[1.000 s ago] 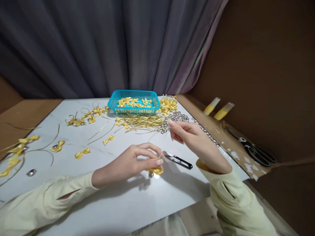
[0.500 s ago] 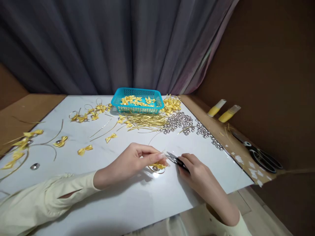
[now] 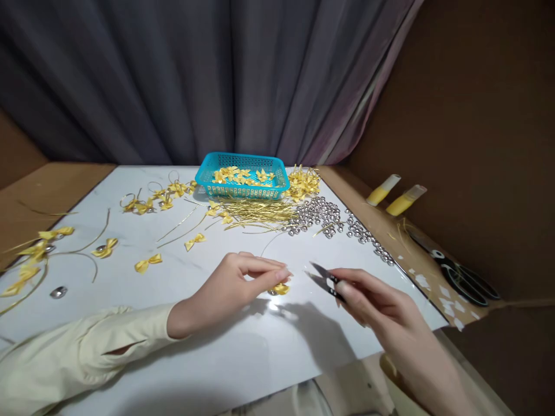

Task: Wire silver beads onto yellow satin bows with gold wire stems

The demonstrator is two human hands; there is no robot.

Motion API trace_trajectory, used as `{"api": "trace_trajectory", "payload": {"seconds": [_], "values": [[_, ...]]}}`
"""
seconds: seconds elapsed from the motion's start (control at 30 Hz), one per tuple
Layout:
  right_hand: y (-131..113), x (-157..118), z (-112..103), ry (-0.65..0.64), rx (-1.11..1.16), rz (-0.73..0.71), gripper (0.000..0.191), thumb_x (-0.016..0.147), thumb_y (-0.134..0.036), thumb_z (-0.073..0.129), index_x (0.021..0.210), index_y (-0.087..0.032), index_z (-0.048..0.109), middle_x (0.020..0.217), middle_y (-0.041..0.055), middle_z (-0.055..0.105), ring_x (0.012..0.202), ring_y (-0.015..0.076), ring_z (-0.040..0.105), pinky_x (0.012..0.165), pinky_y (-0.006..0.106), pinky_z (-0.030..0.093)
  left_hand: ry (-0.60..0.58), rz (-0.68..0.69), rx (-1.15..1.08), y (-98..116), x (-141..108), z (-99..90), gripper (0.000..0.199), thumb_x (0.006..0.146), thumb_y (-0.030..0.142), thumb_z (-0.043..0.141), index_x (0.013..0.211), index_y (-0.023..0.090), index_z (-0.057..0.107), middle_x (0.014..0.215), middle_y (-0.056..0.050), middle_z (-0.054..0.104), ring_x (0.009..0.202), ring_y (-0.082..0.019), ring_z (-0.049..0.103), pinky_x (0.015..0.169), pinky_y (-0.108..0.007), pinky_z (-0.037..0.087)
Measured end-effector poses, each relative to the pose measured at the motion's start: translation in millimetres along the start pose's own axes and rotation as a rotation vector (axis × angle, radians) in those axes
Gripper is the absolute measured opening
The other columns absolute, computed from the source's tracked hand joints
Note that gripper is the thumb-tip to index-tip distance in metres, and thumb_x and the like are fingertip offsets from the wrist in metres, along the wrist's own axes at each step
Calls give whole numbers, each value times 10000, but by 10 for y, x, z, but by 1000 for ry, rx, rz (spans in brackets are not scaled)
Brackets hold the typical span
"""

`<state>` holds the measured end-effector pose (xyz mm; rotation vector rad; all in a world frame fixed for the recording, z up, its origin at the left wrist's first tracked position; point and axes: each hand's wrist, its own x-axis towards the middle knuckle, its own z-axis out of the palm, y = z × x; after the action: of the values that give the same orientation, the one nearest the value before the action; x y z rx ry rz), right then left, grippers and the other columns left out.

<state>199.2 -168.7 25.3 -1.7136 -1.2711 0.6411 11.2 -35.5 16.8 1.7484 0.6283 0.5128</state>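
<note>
Pinched in the fingertips of my left hand (image 3: 243, 286) is a small yellow ribbon bow (image 3: 281, 288), with a silver bead showing under the fingers. Part of the bow is hidden by the thumb. My right hand (image 3: 373, 300) is closed around black thread snips (image 3: 323, 277), whose blades are spread and point left toward the bow, apart from it. On the white board between and beyond the hands lie gold cords (image 3: 260, 211) in a bundle and a pile of silver beads (image 3: 316, 211).
A blue basket (image 3: 243, 193) with yellow bows stands at the back. More bows (image 3: 148, 263) and a single bead (image 3: 58, 292) lie to the left. Scissors (image 3: 455, 274), white scraps (image 3: 446, 300) and two yellow-filled tubes (image 3: 406, 199) are at the right edge.
My right hand has drawn back to the right with the snips, and their blades have spread wider. My left hand still pinches the bow, now turned so that less of it shows.
</note>
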Motion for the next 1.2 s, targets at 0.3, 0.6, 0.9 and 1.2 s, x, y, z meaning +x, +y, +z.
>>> {"api": "trace_trajectory", "payload": {"seconds": [0.3, 0.6, 0.9, 1.2], "values": [[-68, 18, 229, -84, -129, -4, 219, 745, -392, 679, 794, -192, 752, 576, -3, 575, 519, 122, 490, 453, 212, 372, 46, -77, -99, -62, 24, 8, 183, 820, 334, 619, 877, 235, 762, 962, 15, 740, 958, -172, 667, 787, -197, 524], [-133, 107, 284, -104, -245, -31, 273, 804, -377, 609, 692, -155, 722, 555, 1, 580, 510, 115, 464, 462, 213, 351, 26, -18, -126, -101, 42, 21, 163, 828, 310, 618, 911, 271, 753, 1014, 18, 724, 1022, -165, 646, 838, -185, 521], [-177, 140, 426, 38, -395, -251, 342, 834, -354, 569, 601, -134, 688, 456, 2, 556, 403, 91, 413, 402, 211, 300, -15, 6, -180, -106, 40, 22, 186, 848, 292, 599, 984, 274, 724, 1060, 18, 705, 1041, -166, 637, 870, -194, 515], [-195, 115, 483, 55, -469, -300, 278, 869, -298, 549, 691, -138, 691, 537, 32, 615, 430, 109, 489, 452, 221, 347, 0, -63, -177, -81, 41, 29, 180, 829, 310, 619, 958, 259, 734, 1060, 13, 704, 1076, -191, 621, 935, -251, 497]]}}
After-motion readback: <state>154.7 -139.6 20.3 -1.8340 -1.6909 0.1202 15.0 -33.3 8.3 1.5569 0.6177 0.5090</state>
